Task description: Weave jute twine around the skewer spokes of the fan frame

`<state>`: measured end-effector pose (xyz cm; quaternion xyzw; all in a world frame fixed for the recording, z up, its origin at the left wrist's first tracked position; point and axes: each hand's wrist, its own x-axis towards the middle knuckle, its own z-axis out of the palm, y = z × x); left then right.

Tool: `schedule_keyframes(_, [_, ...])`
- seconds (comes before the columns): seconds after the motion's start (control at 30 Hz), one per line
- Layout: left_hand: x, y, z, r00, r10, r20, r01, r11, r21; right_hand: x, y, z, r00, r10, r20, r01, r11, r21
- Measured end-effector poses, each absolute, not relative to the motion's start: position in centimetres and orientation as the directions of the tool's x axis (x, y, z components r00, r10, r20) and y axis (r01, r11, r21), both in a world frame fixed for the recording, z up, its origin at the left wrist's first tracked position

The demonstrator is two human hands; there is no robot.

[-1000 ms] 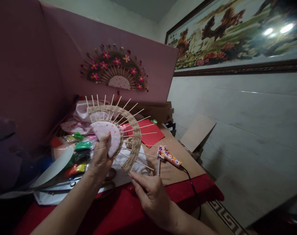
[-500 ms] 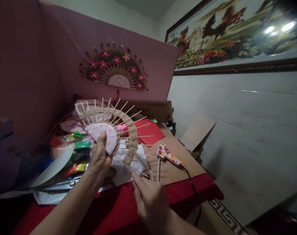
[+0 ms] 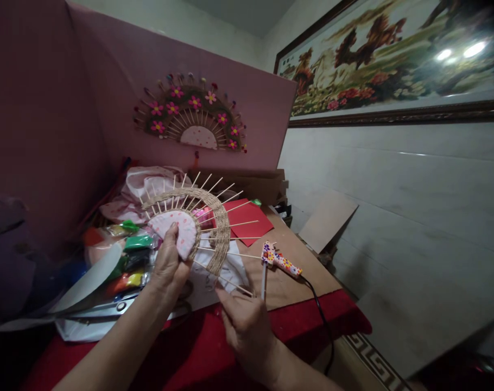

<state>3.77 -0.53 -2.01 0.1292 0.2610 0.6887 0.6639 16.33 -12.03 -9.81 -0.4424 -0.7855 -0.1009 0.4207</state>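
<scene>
My left hand (image 3: 169, 266) grips a half-round fan frame by its pale spotted centre (image 3: 185, 233), thumb on top. Thin wooden sticks spread out from that centre, and a band of woven twine (image 3: 221, 225) runs across them in an arc. My right hand (image 3: 242, 315) is closed at the lower end of the band, beside the lowest stick; what its fingertips pinch is too small to make out, perhaps twine. A flowered glue gun (image 3: 282, 260) lies on the brown board, right of the fan.
Bags of coloured clay (image 3: 139, 241), scissors (image 3: 120, 307) and white paper lie left and below the fan. Red paper (image 3: 251, 222) is behind it. A finished flowered fan (image 3: 194, 101) hangs on the pink panel. A black cord (image 3: 322, 315) drops over the red cloth edge.
The fan frame has shifted slightly right and down, turning a little in my left hand. My right hand has moved slightly left along the end of the band.
</scene>
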Motion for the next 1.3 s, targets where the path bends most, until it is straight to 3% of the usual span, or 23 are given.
schedule_keyframes(0.23, [3.6, -0.3, -2.3, 0.000, 0.987, -0.161, -0.841, 0.087, 0.534, 17.4, -10.6, -10.0, -0.222, 0.631, 0.743, 0.767, 0.583, -0.267])
schedule_keyframes(0.5, [3.1, -0.1, -2.5, -0.052, 0.988, -0.148, -0.806, 0.046, 0.590, 18.8, -10.3, -7.8, 0.055, 0.673, 0.737, 0.662, 0.528, -0.532])
schedule_keyframes(0.7, [2.9, -0.1, -2.1, -0.190, 0.973, -0.133, -0.761, -0.060, 0.647, 20.1, -10.8, -8.0, 0.105, 0.621, 0.777, 0.795, 0.417, -0.440])
schedule_keyframes(0.93, [2.5, 0.2, -2.0, -0.232, 0.965, -0.120, -0.736, -0.094, 0.670, 21.1, -11.2, -7.0, 0.091, 0.519, 0.850, 0.830, 0.432, -0.353])
schedule_keyframes(1.2, [2.6, 0.0, -1.7, -0.069, 0.979, -0.190, -0.703, 0.088, 0.706, 20.9, -10.6, -7.2, 0.182, 0.667, 0.723, 0.710, 0.419, -0.566])
schedule_keyframes(1.3, [3.0, -0.4, -1.7, 0.032, 0.977, -0.210, -0.697, 0.173, 0.696, 19.9, -10.3, -7.1, 0.221, 0.798, 0.561, 0.552, 0.372, -0.746])
